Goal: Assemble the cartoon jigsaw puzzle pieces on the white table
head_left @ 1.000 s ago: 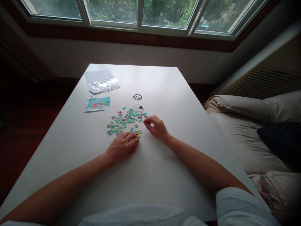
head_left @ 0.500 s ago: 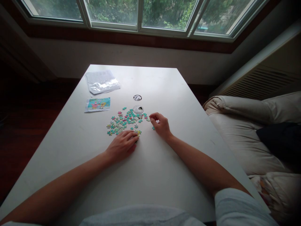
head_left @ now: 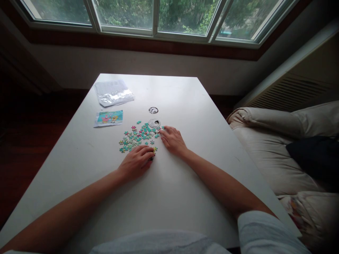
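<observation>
Loose jigsaw puzzle pieces (head_left: 132, 140), mostly turquoise and pale green with some pink and yellow, are scattered over the middle of the white table (head_left: 169, 197). My left hand (head_left: 136, 160) rests at the near side of the pile. Its fingers curl over a few puzzle pieces (head_left: 155, 150), yellow and dark ones, which they partly hide. My right hand (head_left: 173, 141) lies palm down at the pile's right edge. Its fingers are stretched out, the tips touching pieces there; what lies under the palm is hidden.
Beyond the pile lie a round silvery lid-like disc (head_left: 154, 123) and a smaller shiny oval (head_left: 153, 110). On the left are a colourful cartoon picture sheet (head_left: 109, 118) and a clear plastic bag (head_left: 113, 93) with papers. A beige sofa (head_left: 259, 148) stands right of the table.
My right hand has moved left onto the pile's edge, its fingers going from a pinch to stretched out. My left hand has stayed nearly still. The whole view has shifted slightly.
</observation>
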A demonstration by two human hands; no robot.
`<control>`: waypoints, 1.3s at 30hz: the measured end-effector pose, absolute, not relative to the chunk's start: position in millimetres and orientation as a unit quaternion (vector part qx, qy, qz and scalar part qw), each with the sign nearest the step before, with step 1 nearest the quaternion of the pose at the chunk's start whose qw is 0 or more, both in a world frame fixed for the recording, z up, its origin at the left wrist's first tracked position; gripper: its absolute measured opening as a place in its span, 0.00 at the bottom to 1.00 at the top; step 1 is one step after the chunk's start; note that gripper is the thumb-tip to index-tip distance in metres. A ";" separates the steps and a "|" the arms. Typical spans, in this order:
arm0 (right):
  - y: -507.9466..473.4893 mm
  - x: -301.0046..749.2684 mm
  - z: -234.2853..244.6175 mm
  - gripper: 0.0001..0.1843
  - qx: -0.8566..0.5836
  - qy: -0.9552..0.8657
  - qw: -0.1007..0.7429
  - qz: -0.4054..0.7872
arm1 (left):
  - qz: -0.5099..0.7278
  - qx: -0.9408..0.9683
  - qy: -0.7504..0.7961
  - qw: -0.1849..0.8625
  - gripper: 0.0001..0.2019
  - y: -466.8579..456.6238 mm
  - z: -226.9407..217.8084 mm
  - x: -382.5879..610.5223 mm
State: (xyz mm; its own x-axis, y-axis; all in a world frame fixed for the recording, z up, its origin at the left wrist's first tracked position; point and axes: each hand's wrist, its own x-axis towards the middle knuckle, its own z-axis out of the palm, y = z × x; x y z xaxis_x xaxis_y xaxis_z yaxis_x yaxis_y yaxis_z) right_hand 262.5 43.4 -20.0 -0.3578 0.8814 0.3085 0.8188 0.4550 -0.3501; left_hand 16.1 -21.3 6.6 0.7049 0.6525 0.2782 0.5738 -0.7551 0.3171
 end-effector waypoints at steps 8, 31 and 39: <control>41.8 265.9 -17.7 0.23 -0.495 -0.837 0.223 0.061 | 0.178 0.917 0.345 0.091 0.15 -21.0 1.3 14.5; 38.7 271.5 -14.1 0.15 -0.495 -0.815 0.289 0.085 | 0.190 0.880 0.430 0.066 0.18 -16.3 2.0 9.8; 27.4 270.2 -5.2 0.10 -0.525 -0.818 0.231 0.044 | 0.197 0.867 0.456 0.050 0.18 -14.5 1.5 7.0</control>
State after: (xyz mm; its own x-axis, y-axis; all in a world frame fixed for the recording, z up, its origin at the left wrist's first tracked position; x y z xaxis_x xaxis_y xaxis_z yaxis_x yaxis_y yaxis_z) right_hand 270.2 27.4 -5.2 -0.3410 0.8797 0.3316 0.8385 0.4440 -0.3158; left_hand 7.0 -14.5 1.5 0.5072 0.8094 0.2960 0.7699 -0.5799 0.2664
